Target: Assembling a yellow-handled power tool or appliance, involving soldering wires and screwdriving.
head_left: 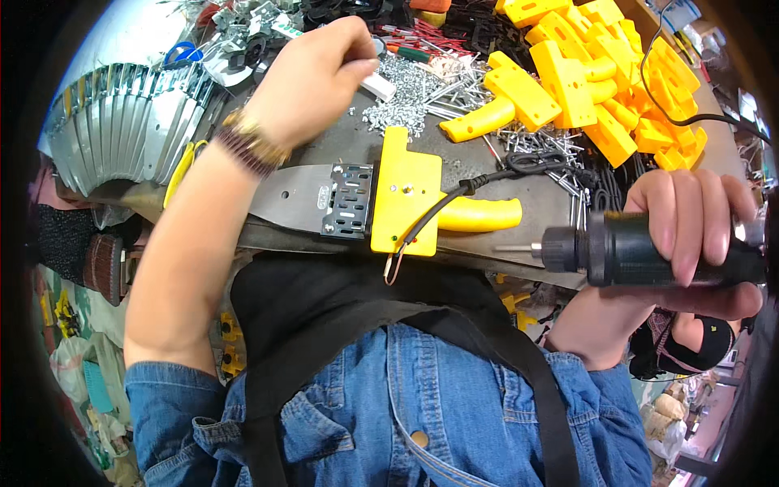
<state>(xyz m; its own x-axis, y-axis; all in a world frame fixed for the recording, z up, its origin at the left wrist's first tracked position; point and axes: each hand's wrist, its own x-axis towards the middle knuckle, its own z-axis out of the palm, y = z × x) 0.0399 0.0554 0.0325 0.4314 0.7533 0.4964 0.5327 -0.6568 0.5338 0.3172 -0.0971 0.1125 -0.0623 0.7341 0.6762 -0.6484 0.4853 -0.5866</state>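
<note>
In my right hand (690, 235) is a black electric screwdriver (608, 247), its thin bit pointing left. My left hand (316, 81) is raised over the far left of the bench, fingers curled; whatever they may pinch is hidden. A white bar (378, 86) shows beside the left thumb; I cannot tell whether they touch. Between my arms, at the bench's front edge, lies a yellow pistol-shaped plastic housing (406, 195) with a wide metal blade (294, 195) and a slotted metal plate (347, 200). A black cord (430, 215) crosses it, its bare wire end hanging over the edge.
Yellow housings (568, 81) are heaped at the far right. Small silver screws (398, 93) and long metal rods (462, 89) lie behind the housing. A fan of metal blades (130, 122) stands at the left. A black cable (649, 77) hangs at the right.
</note>
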